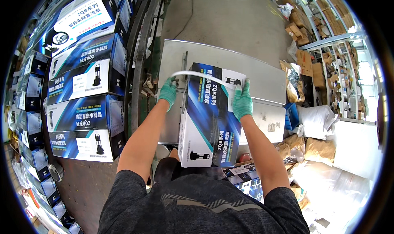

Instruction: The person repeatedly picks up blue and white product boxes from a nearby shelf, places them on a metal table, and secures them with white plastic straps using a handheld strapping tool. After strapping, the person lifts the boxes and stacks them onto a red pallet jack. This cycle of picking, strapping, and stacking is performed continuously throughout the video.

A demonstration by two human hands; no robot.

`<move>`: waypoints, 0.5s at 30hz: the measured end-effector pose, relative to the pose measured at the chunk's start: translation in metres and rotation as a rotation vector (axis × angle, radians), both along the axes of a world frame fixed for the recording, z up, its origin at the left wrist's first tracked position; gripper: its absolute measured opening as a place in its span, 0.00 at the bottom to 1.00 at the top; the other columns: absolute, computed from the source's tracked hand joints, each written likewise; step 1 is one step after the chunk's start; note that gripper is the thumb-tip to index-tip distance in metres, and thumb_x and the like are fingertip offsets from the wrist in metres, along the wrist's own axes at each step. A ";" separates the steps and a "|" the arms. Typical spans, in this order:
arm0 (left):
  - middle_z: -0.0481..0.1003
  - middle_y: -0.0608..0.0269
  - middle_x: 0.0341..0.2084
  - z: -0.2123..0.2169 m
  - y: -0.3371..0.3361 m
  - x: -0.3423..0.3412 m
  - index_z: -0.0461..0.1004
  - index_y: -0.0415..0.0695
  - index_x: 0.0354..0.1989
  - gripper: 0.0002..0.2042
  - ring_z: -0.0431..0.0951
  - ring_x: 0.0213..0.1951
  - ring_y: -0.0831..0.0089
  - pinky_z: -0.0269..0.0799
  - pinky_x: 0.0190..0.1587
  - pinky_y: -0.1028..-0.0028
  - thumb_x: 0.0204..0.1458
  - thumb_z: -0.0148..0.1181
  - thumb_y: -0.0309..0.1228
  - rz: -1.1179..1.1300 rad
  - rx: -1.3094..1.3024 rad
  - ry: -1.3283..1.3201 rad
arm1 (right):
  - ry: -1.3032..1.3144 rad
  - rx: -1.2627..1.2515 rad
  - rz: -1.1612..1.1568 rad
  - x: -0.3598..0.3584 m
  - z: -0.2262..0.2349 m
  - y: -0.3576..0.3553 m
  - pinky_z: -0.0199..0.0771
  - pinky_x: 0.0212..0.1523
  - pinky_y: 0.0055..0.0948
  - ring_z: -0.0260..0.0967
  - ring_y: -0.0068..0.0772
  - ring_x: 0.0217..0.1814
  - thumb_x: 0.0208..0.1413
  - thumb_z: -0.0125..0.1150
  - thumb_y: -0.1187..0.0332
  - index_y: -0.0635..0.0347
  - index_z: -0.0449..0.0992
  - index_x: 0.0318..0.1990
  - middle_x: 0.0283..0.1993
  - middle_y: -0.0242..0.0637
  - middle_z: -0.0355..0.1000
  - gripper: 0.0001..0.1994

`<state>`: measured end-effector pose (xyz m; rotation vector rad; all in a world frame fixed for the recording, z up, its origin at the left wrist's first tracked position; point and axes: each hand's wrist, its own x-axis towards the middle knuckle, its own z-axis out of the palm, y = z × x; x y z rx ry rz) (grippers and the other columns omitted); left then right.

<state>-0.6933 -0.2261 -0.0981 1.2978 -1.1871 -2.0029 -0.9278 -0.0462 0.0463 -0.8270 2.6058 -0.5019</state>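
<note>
Two forearms [143, 133] reached forward. The left hand [168, 93], in a thin green glove, pinched one end of a narrow white strap [205, 75] arching across a rectangular cardboard box [211, 119]; the right hand [242, 102], likewise gloved, stretched along the box's right edge, its grip on the strap impossible to tell. The blue, black and white box lay on a smooth metal table [230, 58].

Printed carton [211, 123], centre of frame: cardboard, smooth, glossy. Strap [199, 73] across it: plastic-looking, smooth. Worktable [262, 78] beneath: sheet metal, smooth, dull sheen. T-shirt [197, 217], lower edge: heathered cloth, matt. Bag [318, 121], right: thin plastic, crinkled, glossy. Floor [230, 20], top centre: matt, concrete-like.
</note>
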 end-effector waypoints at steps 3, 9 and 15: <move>0.73 0.55 0.59 0.003 -0.001 -0.002 0.59 0.45 0.73 0.29 0.74 0.56 0.69 0.69 0.61 0.75 0.63 0.40 0.12 -0.402 -0.411 -0.377 | -0.006 -0.009 0.002 0.001 0.004 -0.002 0.73 0.56 0.50 0.74 0.61 0.57 0.71 0.36 0.43 0.48 0.39 0.79 0.63 0.54 0.72 0.36; 0.74 0.53 0.61 0.026 0.035 0.023 0.60 0.49 0.72 0.29 0.76 0.57 0.64 0.72 0.60 0.68 0.61 0.45 0.16 -0.411 -0.564 -0.479 | -0.062 0.041 -0.009 0.005 0.019 -0.006 0.72 0.58 0.50 0.74 0.60 0.58 0.71 0.37 0.44 0.49 0.38 0.79 0.66 0.52 0.68 0.37; 0.78 0.43 0.52 0.046 0.124 0.096 0.62 0.54 0.71 0.23 0.80 0.48 0.45 0.76 0.52 0.58 0.68 0.48 0.40 -0.384 -0.305 -0.542 | -0.047 -0.027 0.019 -0.001 0.002 0.002 0.72 0.59 0.51 0.72 0.62 0.59 0.71 0.38 0.45 0.49 0.38 0.79 0.67 0.53 0.66 0.37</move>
